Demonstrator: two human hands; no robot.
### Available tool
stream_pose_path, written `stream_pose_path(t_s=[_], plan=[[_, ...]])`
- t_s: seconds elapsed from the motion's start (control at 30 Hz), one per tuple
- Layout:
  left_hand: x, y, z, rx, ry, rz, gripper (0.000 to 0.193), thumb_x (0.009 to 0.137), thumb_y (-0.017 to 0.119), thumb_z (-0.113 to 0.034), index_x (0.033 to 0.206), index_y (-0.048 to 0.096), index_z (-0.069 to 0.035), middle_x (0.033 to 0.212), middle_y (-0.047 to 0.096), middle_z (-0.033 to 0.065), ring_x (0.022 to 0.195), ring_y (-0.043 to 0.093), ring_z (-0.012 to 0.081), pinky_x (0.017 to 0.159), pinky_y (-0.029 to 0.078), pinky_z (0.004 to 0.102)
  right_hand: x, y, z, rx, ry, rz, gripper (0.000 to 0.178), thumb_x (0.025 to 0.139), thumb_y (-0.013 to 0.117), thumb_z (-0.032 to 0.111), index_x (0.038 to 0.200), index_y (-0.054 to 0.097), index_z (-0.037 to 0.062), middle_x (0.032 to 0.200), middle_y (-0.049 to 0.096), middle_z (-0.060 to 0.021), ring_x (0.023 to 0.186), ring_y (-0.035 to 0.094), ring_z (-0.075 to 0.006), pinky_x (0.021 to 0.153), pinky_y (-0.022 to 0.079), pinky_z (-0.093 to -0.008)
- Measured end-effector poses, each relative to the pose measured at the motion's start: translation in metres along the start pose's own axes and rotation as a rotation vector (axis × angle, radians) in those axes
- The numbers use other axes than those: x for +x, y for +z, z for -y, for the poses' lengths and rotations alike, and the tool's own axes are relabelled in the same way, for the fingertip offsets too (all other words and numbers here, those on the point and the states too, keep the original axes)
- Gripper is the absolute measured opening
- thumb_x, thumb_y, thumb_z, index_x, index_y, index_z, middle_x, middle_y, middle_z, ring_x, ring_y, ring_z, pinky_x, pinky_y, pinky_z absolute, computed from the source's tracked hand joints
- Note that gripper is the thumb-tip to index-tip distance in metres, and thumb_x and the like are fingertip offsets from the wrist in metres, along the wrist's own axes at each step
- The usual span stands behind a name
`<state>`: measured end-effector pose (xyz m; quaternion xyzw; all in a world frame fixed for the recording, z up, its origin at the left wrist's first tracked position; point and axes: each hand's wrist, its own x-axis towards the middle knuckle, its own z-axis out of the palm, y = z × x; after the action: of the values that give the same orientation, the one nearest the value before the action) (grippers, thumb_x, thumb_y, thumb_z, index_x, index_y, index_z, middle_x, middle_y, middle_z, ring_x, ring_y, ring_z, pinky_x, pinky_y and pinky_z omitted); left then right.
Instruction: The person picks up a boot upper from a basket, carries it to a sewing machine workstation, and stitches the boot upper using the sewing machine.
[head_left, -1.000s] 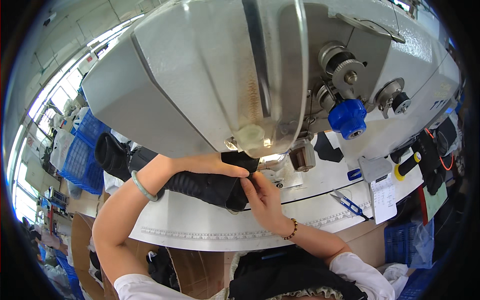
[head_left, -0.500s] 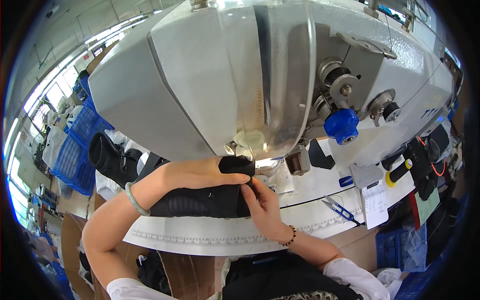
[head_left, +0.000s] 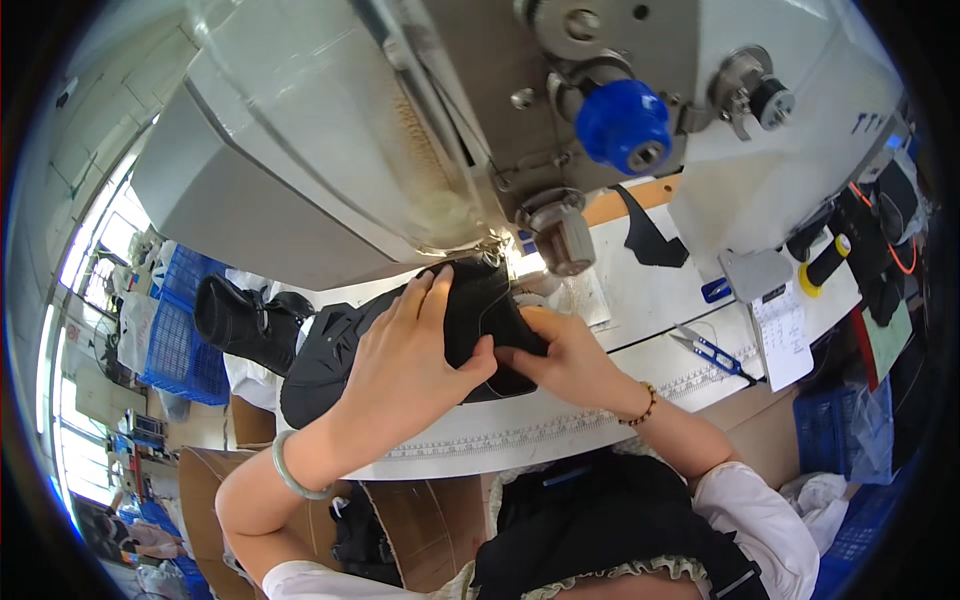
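Observation:
A black boot (head_left: 470, 315) lies on its side under the sewing machine's head, its sole end (head_left: 318, 365) pointing left. Over the boot's upper, my left hand (head_left: 410, 345) presses down, fingers reaching along it toward the needle area and thumb bent toward the right end; it grips the boot. At that right end, my right hand (head_left: 565, 352) pinches the edge of the boot's shaft between thumb and fingers. The machine's needle area (head_left: 500, 245) is lit and close to the boot's far edge. Some fingertips are hidden by the black material.
Another black boot (head_left: 245, 320) stands at the left, near blue crates (head_left: 185, 330). On the white table (head_left: 640, 300) at the right are thread snips (head_left: 712, 352), a black cut piece (head_left: 655, 235), a notepad (head_left: 782, 340) and a thread spool (head_left: 825, 265). A blue knob (head_left: 625, 125) juts from the machine.
The boot has been turned and slid, its sole end now showing at the left. My left hand has spread over the upper; my right hand has moved slightly right. The view has shifted closer.

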<state>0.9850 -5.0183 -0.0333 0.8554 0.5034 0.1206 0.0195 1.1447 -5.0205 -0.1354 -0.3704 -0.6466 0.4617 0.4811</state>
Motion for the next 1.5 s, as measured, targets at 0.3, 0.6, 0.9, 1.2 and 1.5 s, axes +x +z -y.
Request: stream_pose_path(t_s=[0.3, 0.6, 0.9, 1.2, 1.5], plan=[[0.006, 0.009, -0.009, -0.109, 0.164, -0.29, 0.036, 0.063, 0.061, -0.008, 0.099, 0.057, -0.006, 0.087, 0.062, 0.012, 0.069, 0.062, 0.0282, 0.059, 0.051, 0.0344, -0.004, -0.006, 0.001, 0.533, 0.204, 0.035, 0.02, 0.085, 0.056, 0.016, 0.092, 0.058, -0.0023, 0.077, 0.059, 0.0021, 0.064, 0.05, -0.0021, 0.052, 0.039, -0.0191], [0.01, 0.003, -0.004, -0.222, 0.094, -0.264, 0.031, 0.064, 0.06, -0.005, 0.095, 0.06, -0.004, 0.082, 0.063, 0.012, 0.067, 0.063, 0.0265, 0.06, 0.051, 0.0311, 0.008, 0.01, 0.005, 0.596, 0.041, -0.161, 0.021, 0.089, 0.05, 0.018, 0.09, 0.056, -0.002, 0.067, 0.052, 0.004, 0.06, 0.042, 0.0006, 0.049, 0.035, -0.017], [0.001, 0.021, -0.021, -0.018, 0.144, -0.34, 0.034, 0.063, 0.061, -0.004, 0.096, 0.063, -0.006, 0.098, 0.062, 0.009, 0.085, 0.062, 0.0258, 0.068, 0.052, 0.0319, 0.004, 0.009, -0.002, 0.278, -0.02, -0.175, 0.015, 0.086, 0.053, 0.011, 0.091, 0.055, -0.0023, 0.066, 0.053, 0.001, 0.06, 0.043, -0.0002, 0.049, 0.036, -0.0183], [-0.001, 0.023, -0.026, 0.114, 0.181, -0.376, 0.034, 0.063, 0.061, -0.005, 0.096, 0.062, -0.002, 0.098, 0.062, 0.009, 0.085, 0.061, 0.0266, 0.065, 0.052, 0.0303, 0.006, 0.004, -0.007, 0.323, -0.09, -0.097, 0.016, 0.085, 0.054, 0.009, 0.096, 0.053, -0.0016, 0.073, 0.056, -0.0015, 0.065, 0.046, -0.0017, 0.054, 0.04, -0.0195], [-0.012, 0.045, -0.044, 0.289, 0.129, -0.373, 0.05, 0.061, 0.052, -0.008, 0.109, 0.054, 0.005, 0.105, 0.053, 0.0167, 0.098, 0.053, 0.0315, 0.086, 0.043, 0.0384, 0.002, 0.002, -0.017, 0.348, -0.154, -0.037, 0.016, 0.083, 0.054, 0.007, 0.097, 0.052, -0.0002, 0.078, 0.053, -0.003, 0.07, 0.045, -0.0062, 0.06, 0.039, -0.0222]])
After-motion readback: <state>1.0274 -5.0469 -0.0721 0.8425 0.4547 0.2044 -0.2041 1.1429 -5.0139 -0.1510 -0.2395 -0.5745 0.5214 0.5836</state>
